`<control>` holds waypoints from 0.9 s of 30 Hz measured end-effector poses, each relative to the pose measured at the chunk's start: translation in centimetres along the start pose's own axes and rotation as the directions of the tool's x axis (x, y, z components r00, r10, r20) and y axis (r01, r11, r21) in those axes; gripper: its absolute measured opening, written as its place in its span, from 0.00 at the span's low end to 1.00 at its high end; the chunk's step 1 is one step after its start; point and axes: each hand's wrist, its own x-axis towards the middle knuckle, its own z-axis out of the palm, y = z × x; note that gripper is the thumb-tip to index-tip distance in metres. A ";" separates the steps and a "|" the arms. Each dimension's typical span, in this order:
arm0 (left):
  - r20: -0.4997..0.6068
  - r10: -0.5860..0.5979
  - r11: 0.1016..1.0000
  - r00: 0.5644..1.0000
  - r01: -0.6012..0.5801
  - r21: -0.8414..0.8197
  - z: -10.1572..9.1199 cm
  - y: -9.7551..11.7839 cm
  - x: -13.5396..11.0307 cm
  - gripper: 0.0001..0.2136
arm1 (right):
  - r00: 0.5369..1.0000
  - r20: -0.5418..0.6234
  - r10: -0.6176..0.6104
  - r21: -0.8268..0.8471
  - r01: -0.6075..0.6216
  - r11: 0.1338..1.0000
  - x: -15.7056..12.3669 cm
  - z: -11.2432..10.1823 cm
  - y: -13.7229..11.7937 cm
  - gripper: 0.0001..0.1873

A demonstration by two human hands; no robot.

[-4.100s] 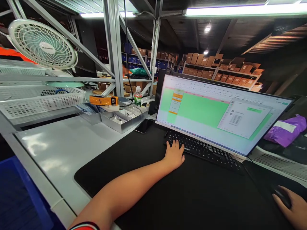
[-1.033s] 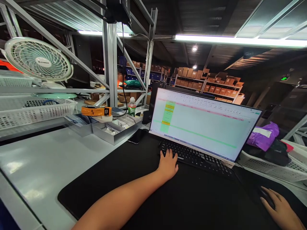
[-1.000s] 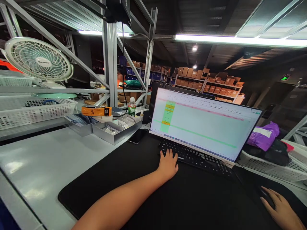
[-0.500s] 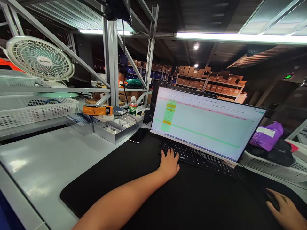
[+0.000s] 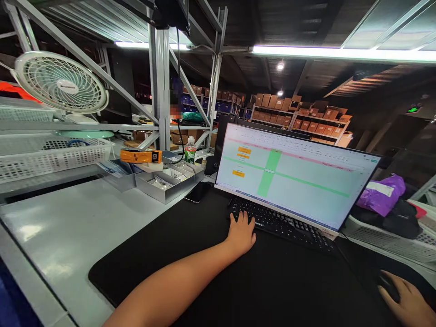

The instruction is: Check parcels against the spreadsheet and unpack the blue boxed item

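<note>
Lying under right hand (image 5: 408, 299): mouse (image 5: 390, 288)

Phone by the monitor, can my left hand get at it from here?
Probably yes: the left hand rests on the keyboard, the phone lies farther left near the edge of the black mat, and nothing seems to stand between hand and phone.

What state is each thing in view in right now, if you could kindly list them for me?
Left hand: open, resting on the keyboard
Right hand: holding the mouse
Monitor: on, tilted back, showing a table
Phone: lying flat, screen dark
Bottle: upright, capped
Divided tray: open, holding small items
Fan: spinning or still, unclear
Tube light: lit
</note>
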 end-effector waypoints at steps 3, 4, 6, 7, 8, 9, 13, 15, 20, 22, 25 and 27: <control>0.005 -0.007 1.000 1.000 0.007 0.003 -0.1 0.0 0.0 0.29 | 1.000 0.014 0.001 0.077 -0.002 0.997 0.1 0.0 -0.1 0.33; 0.003 -0.007 1.000 1.000 0.007 0.003 -0.1 0.0 0.0 0.29 | 1.000 0.007 0.002 0.093 -0.002 0.996 0.2 -0.1 -0.2 0.32; 0.002 -0.004 1.000 1.000 0.004 -0.003 -0.1 0.0 0.0 0.29 | 1.000 -0.001 0.006 0.119 -0.006 0.993 0.3 -0.2 -0.5 0.29; 0.001 -0.002 1.000 1.000 0.002 -0.006 0.0 0.0 0.1 0.29 | 1.000 0.000 0.012 0.129 -0.012 0.992 0.3 -0.3 -0.7 0.28; 0.001 0.000 1.000 1.000 0.000 -0.009 0.0 0.0 0.1 0.29 | 1.000 0.004 0.020 0.139 -0.020 0.990 0.3 -0.4 -0.9 0.28; -0.001 0.001 1.000 1.000 -0.001 -0.010 0.0 0.0 0.1 0.29 | 1.000 0.008 0.027 0.149 -0.028 0.988 0.3 -0.5 -1.1 0.28; -0.003 0.004 1.000 1.000 -0.004 -0.008 0.0 0.0 0.1 0.29 | 0.999 0.022 0.043 0.189 -0.046 0.981 0.2 -0.9 -1.8 0.27; 0.003 0.001 1.000 1.000 -0.001 -0.006 -0.1 0.0 0.0 0.29 | 0.999 0.029 0.042 0.205 -0.047 0.978 0.1 -1.1 -2.0 0.25; 0.015 0.000 1.000 1.000 0.000 -0.007 -0.2 0.0 0.0 0.29 | 0.998 0.029 0.050 0.230 -0.056 0.972 -0.2 -1.2 -2.3 0.24; 0.013 0.003 1.000 1.000 -0.003 -0.003 -0.2 0.0 0.0 0.29 | 0.998 0.036 0.048 0.231 -0.056 0.971 -0.2 -1.2 -2.3 0.25; 0.002 0.005 1.000 1.000 -0.005 -0.001 0.1 -0.1 0.1 0.29 | 0.999 0.028 0.038 0.210 -0.043 0.977 -0.2 -0.9 -1.9 0.24; -0.005 0.006 1.000 1.000 -0.006 0.000 0.2 -0.1 0.1 0.29 | 1.000 0.007 0.029 0.185 -0.030 0.982 -0.1 -0.7 -1.4 0.22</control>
